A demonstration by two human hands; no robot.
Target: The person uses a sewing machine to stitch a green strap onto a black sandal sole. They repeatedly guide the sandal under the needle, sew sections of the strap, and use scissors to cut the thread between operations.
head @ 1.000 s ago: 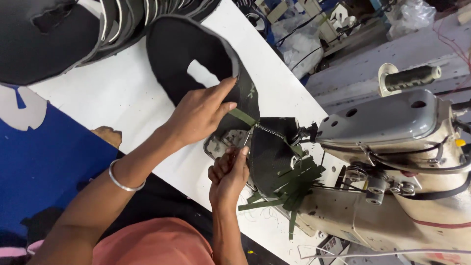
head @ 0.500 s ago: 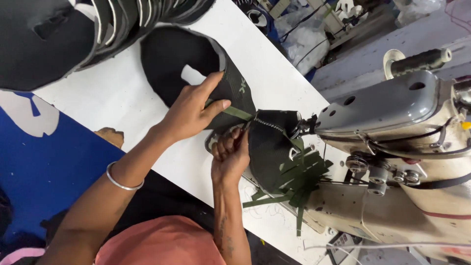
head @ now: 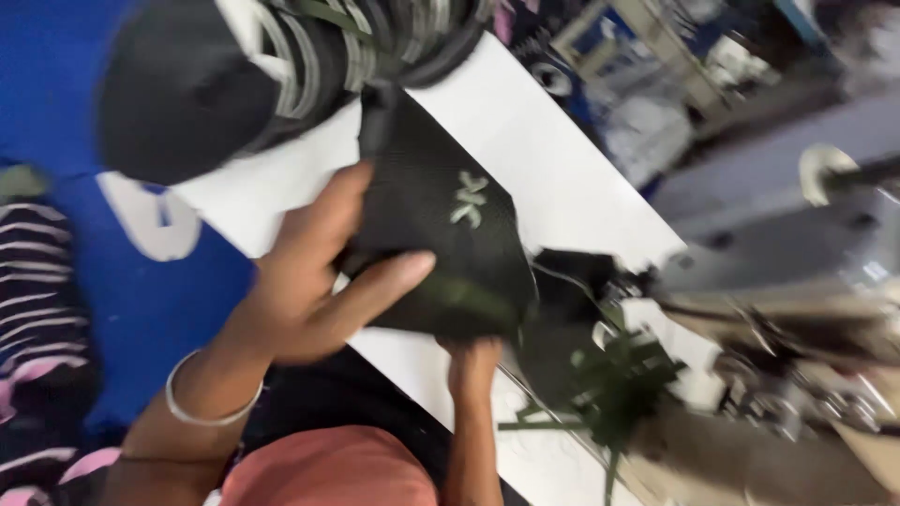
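Note:
The view is motion-blurred. My left hand [head: 309, 281], with a silver bangle on its wrist, grips a black fabric piece [head: 441, 234] that has a small pale mark and a green strip along its lower edge. The piece is lifted off the white table [head: 553, 141] and folded over my thumb. My right hand [head: 473, 361] reaches up from below and holds the piece's lower edge; its fingertips are hidden behind the fabric. A thin thread runs from the piece toward the sewing machine [head: 816, 272] at the right.
A stack of black cut pieces with pale edges [head: 234, 75] lies at the table's far left end. Loose green strips [head: 619, 384] hang by the machine's needle area. A blue surface [head: 122, 309] is at the left, and cluttered workshop items sit beyond the table.
Both hands have pulled the black piece away from the machine's needle and lifted it toward the left. The camera swung closer and the picture blurred.

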